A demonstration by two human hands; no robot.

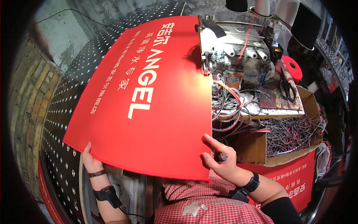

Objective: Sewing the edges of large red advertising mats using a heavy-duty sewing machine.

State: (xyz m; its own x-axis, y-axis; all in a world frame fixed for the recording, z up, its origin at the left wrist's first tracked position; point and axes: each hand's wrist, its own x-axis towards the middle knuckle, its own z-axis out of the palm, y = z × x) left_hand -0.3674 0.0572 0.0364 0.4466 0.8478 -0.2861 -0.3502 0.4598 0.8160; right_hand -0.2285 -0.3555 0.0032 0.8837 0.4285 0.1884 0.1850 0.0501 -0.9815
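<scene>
A large red mat [175,123] with white printed lettering lies in front of me, its far right edge at the sewing machine [233,52]. At its near left edge, my left hand [91,159] grips the border, with a fingertip over the top and the rest partly hidden. My right hand [223,160] is at the near right edge, index finger and thumb reaching over the mat. The dark rounded end of a slim tool [222,156] sticks out of that hand's curled fingers; its other end is hidden.
Right of the mat, a cardboard box [253,147] holds a heap of grey and red trimmings [289,136]. Black-handled scissors [287,89] and a red tape roll [292,69] are near the machine. A studded dark table surface [65,123] extends left, beside a brick wall [28,100].
</scene>
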